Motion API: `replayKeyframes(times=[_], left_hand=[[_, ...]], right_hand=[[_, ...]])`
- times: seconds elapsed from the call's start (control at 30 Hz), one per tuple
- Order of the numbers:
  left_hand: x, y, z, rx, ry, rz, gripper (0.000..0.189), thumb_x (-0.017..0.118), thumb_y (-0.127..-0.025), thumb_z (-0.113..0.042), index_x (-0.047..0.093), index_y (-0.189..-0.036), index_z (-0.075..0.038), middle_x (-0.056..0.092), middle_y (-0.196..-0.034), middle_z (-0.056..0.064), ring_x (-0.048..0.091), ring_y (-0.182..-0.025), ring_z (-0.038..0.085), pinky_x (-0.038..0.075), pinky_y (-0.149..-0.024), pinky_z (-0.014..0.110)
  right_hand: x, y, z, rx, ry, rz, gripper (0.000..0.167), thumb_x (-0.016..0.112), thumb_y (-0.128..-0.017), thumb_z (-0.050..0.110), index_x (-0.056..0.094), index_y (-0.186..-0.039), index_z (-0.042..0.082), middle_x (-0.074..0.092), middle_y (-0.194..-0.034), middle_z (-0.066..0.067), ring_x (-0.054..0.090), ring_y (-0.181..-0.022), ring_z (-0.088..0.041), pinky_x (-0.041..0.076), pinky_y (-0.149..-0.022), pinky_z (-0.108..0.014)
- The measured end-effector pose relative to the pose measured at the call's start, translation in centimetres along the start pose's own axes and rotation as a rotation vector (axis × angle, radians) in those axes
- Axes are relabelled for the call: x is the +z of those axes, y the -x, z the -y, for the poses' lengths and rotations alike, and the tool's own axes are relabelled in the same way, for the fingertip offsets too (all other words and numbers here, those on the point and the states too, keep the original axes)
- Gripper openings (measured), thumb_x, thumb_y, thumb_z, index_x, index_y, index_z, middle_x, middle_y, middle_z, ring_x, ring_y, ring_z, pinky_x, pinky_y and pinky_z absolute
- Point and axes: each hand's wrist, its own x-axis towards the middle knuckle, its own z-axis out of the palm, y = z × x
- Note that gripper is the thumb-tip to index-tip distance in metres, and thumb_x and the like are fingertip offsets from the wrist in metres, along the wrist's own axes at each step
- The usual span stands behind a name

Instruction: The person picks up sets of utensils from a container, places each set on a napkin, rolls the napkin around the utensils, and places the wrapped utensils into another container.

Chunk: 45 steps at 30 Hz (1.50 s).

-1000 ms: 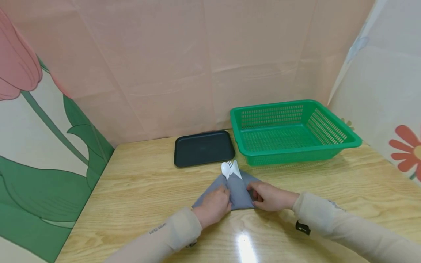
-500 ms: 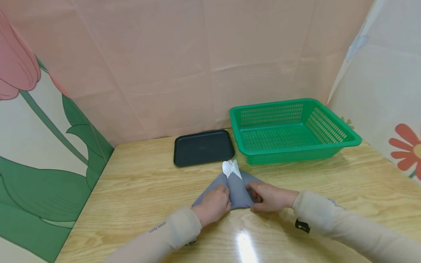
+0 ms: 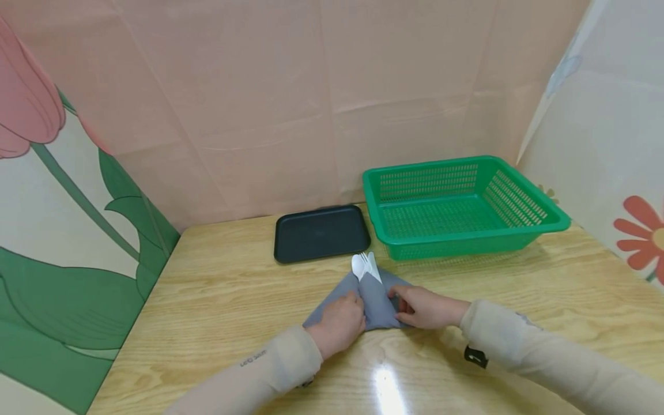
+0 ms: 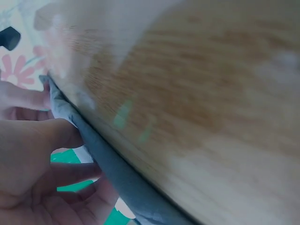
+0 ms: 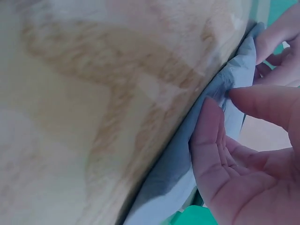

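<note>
A grey cloth napkin (image 3: 376, 302), folded to a wide triangle with a flap over its middle, lies on the wooden table. White cutlery pokes out of the flap's top: a spoon (image 3: 358, 265), a fork (image 3: 365, 260) and a knife (image 3: 373, 267); their handles are hidden. My left hand (image 3: 341, 323) holds the flap's left side with curled fingers. In the left wrist view its thumb lies against the napkin's edge (image 4: 112, 164). On the other side my right hand (image 3: 427, 308) pinches the cloth between thumb and forefinger, low on the right of the flap.
A black tray (image 3: 321, 233) lies flat behind the napkin. To its right stands a green plastic basket (image 3: 472, 235) with perforated sides. A pink sheet (image 3: 259, 115) hangs along the table's back, with flower-printed sheets at both sides.
The right fingers have shifted slightly at the napkin's lower right edge. The left hand, napkin and cutlery stay nearly where they were.
</note>
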Motion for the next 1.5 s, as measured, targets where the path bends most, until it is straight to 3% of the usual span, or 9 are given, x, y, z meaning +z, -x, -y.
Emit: replayKeyframes(times=[0.2, 0.4, 0.47, 0.7, 0.83, 0.97, 1.2, 1.5], left_hand=[[0.3, -0.1, 0.0, 0.008, -0.028, -0.043, 0.016, 0.065, -0.08, -0.022, 0.064, -0.084, -0.006, 0.053, -0.077, 0.003, 0.053, -0.067, 0.013, 0.042, -0.046, 0.022], [0.7, -0.5, 0.4, 0.082, -0.152, -0.137, 0.024, 0.071, -0.075, -0.027, 0.063, -0.086, -0.007, 0.051, -0.082, 0.003, 0.049, -0.075, 0.013, 0.045, -0.061, 0.023], [0.5, -0.7, 0.5, 0.117, -0.154, -0.161, 0.026, 0.072, -0.073, -0.025, 0.06, -0.088, -0.007, 0.05, -0.083, 0.002, 0.048, -0.076, 0.014, 0.045, -0.066, 0.024], [0.0, -1.1, 0.3, 0.17, 0.122, -0.007, 0.038, 0.06, -0.082, -0.001, 0.044, -0.116, -0.004, 0.053, -0.085, 0.005, 0.053, -0.072, 0.013, 0.043, -0.057, 0.019], [-0.2, -1.2, 0.5, 0.198, 0.129, 0.005, 0.037, 0.058, -0.085, -0.002, 0.046, -0.12, -0.006, 0.054, -0.084, 0.005, 0.052, -0.07, 0.012, 0.04, -0.054, 0.017], [-0.5, -1.2, 0.4, 0.207, 0.126, 0.061, 0.036, 0.055, -0.089, -0.005, 0.052, -0.124, -0.01, 0.056, -0.092, 0.008, 0.056, -0.077, 0.014, 0.045, -0.06, 0.018], [-1.3, -1.4, -0.2, 0.136, 0.24, 0.208, 0.04, 0.046, -0.097, -0.015, 0.047, -0.137, -0.022, 0.054, -0.102, 0.011, 0.053, -0.081, 0.015, 0.045, -0.065, 0.024], [-1.5, -1.6, -0.8, 0.158, 0.104, 0.175, 0.044, 0.055, -0.09, -0.011, 0.053, -0.132, -0.025, 0.057, -0.107, 0.013, 0.058, -0.089, 0.018, 0.048, -0.069, 0.026]], right_hand=[[-0.1, 0.0, 0.0, -0.005, -0.006, 0.006, 0.032, 0.064, -0.08, 0.002, 0.049, -0.107, -0.007, 0.056, -0.069, 0.002, 0.047, -0.061, 0.002, 0.042, -0.058, -0.018], [-0.1, 0.0, -0.1, 0.004, -0.005, 0.01, 0.032, 0.065, -0.08, 0.001, 0.049, -0.107, -0.007, 0.056, -0.069, 0.001, 0.046, -0.061, 0.002, 0.042, -0.058, -0.018], [-0.1, 0.0, -0.1, 0.009, -0.002, 0.015, 0.033, 0.065, -0.08, 0.001, 0.049, -0.108, -0.007, 0.055, -0.07, 0.001, 0.046, -0.061, 0.002, 0.041, -0.058, -0.018], [-0.2, -0.1, -0.1, 0.015, -0.006, 0.029, 0.034, 0.066, -0.081, 0.001, 0.049, -0.109, -0.007, 0.055, -0.071, 0.001, 0.046, -0.062, 0.001, 0.041, -0.058, -0.018], [-0.2, -0.1, -0.1, 0.022, -0.006, 0.033, 0.034, 0.066, -0.081, 0.001, 0.048, -0.109, -0.007, 0.056, -0.071, 0.001, 0.047, -0.062, 0.0, 0.041, -0.058, -0.018], [-0.2, 0.0, -0.1, 0.022, -0.009, 0.03, 0.034, 0.066, -0.081, 0.001, 0.048, -0.109, -0.007, 0.056, -0.071, 0.001, 0.047, -0.063, 0.0, 0.042, -0.058, -0.019], [-0.2, 0.0, -0.1, 0.004, -0.013, 0.017, 0.033, 0.065, -0.08, 0.0, 0.048, -0.108, -0.006, 0.055, -0.07, 0.001, 0.046, -0.062, 0.001, 0.041, -0.058, -0.018], [-0.3, 0.0, -0.1, -0.022, -0.005, 0.009, 0.032, 0.066, -0.08, 0.0, 0.049, -0.106, -0.007, 0.055, -0.07, 0.0, 0.046, -0.062, 0.0, 0.041, -0.057, -0.018]])
